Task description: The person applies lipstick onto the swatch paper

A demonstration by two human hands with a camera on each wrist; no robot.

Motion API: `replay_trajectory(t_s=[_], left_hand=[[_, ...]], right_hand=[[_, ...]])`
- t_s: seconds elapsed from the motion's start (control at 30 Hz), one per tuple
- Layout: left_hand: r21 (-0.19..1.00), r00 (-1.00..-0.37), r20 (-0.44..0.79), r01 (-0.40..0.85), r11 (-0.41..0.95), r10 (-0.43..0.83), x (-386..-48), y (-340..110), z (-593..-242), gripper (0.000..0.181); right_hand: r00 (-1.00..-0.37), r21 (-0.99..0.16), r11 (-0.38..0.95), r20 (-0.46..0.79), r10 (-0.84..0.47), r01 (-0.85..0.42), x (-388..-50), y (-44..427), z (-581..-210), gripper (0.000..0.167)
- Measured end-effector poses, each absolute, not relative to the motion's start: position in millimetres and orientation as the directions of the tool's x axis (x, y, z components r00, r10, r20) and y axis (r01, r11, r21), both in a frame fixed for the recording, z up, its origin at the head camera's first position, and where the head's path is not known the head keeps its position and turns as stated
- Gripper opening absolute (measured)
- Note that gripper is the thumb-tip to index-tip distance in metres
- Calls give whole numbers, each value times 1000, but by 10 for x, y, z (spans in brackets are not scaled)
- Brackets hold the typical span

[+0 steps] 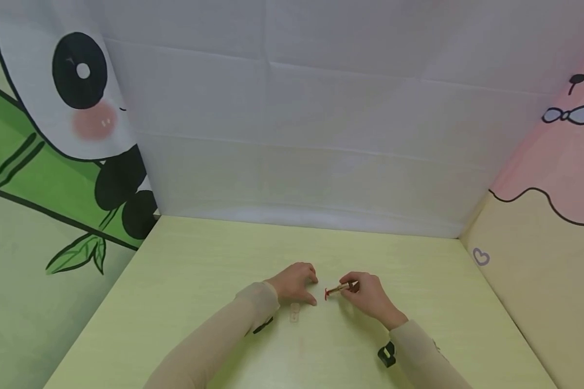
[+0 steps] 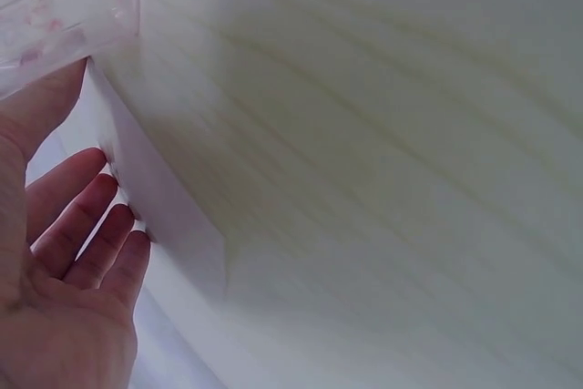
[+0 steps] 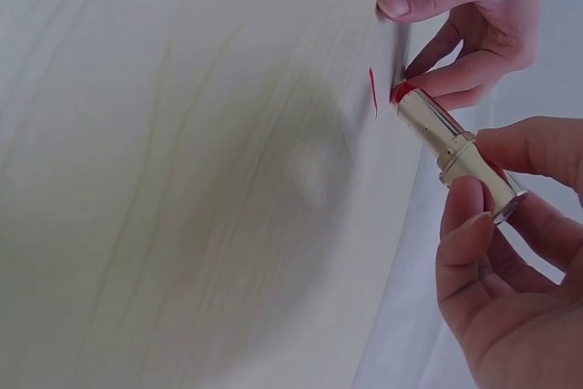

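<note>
A gold lipstick (image 3: 446, 143) with a red tip is pinched between the thumb and fingers of my right hand (image 1: 370, 296). Its tip is close to a red stroke (image 3: 373, 93) on a pale surface. Across from it, my left hand (image 1: 294, 283) has its fingers loosely bent and spread, with fingertips touching a white sheet that looks like paper (image 2: 168, 193). By the left thumb lies a small clear plastic piece (image 1: 294, 312) with pinkish marks; it shows as a transparent container (image 2: 68, 15) in the left wrist view.
Both hands work over a pale yellow wood-grain table (image 1: 214, 248). A white sheet wall (image 1: 292, 135) stands behind it. Painted side panels rise at left, with a panda (image 1: 34, 92), and at right, with a pink figure (image 1: 564, 173).
</note>
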State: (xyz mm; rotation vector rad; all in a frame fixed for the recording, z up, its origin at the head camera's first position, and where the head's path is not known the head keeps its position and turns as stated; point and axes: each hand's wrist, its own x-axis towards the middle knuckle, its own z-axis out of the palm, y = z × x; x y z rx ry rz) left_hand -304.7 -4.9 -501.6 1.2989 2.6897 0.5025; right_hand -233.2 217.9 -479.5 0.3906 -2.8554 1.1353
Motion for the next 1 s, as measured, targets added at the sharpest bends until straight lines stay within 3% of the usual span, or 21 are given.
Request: replay_trajectory(t_s=[0.3,0.6,0.8,1.0], left_hand=[[364,-642,27,720,590,767,-3059,-16,-5017,51],[527,-732,-20,571,629,681,-3097,-59,-5031,57],[528,-728,12,587,614,686,-3120,-74,-5028,58],[540,-765,4,543,643,644,-3116,-106,-4972,56]], right_hand=[[-971,-678,696,130,-203,-236,-2316,2199,-4779,13],[-965,-678,688,152,-212,-259,-2330,2197,-4768,15],[-963,-677,685,172,-209,-270,-2363,2184,-4775,15],[-962,-685,677,174,-209,-271,-2381,2152,-4758,16]])
